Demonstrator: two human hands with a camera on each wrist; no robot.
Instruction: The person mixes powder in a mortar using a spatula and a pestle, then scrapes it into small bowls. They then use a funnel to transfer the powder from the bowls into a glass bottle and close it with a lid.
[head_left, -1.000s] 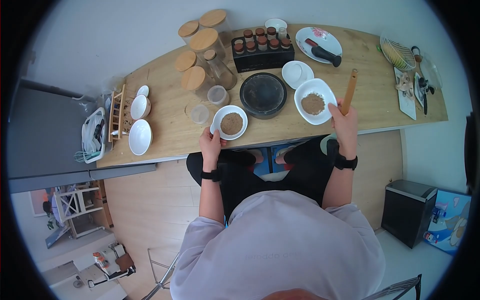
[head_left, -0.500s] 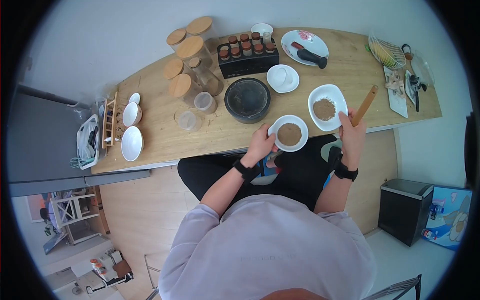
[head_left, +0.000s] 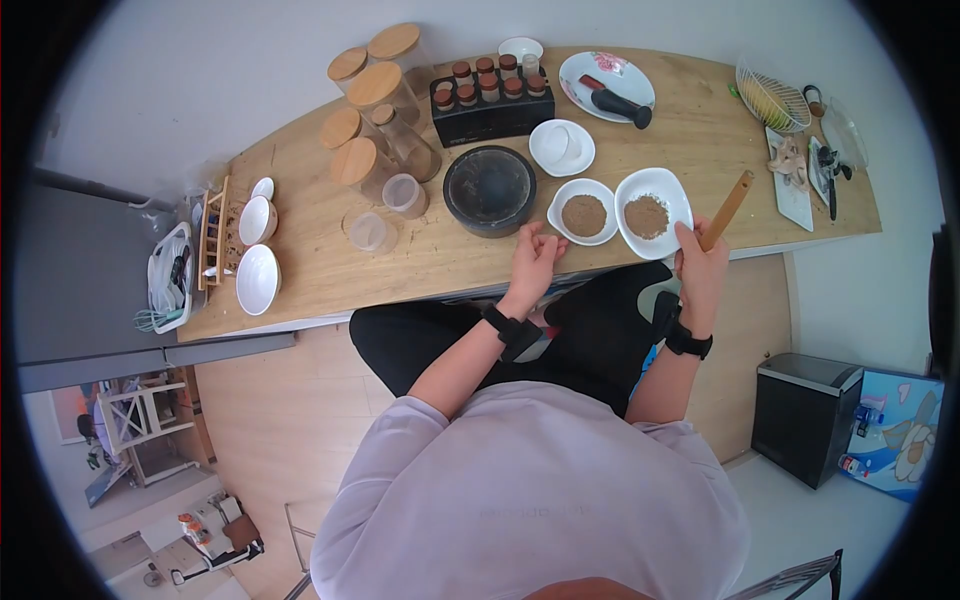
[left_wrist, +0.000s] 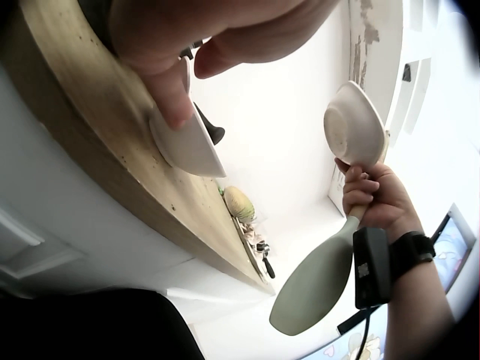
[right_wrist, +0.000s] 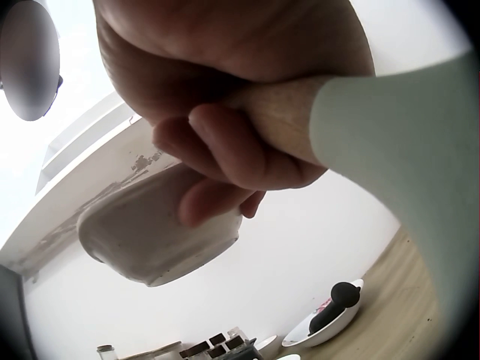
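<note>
A small white bowl of brown powder [head_left: 584,214] stands on the table near its front edge. My left hand [head_left: 537,262] is at its near left side, the fingers loosely bent; in the left wrist view one fingertip overlaps the bowl [left_wrist: 187,146], and contact is unclear. My right hand [head_left: 704,272] grips a squarish white bowl [head_left: 648,240] of similar powder, raised above the table, and also the wooden handle [head_left: 729,208] of a spatula. Its pale green head [left_wrist: 315,281] hangs below that hand in the left wrist view.
A black stone mortar [head_left: 490,192] sits left of the small bowl, with a white dish [head_left: 546,168] behind. Further back are a spice rack [head_left: 492,122], wooden-lidded jars [head_left: 355,162] and a floral plate [head_left: 585,70] bearing a pestle. Two plastic cups [head_left: 372,233] stand left of the mortar.
My left hand has carried the small bowl rightward from beside the mortar and set it on the table. Its grip has loosened. My right hand still holds its bowl and spatula.
</note>
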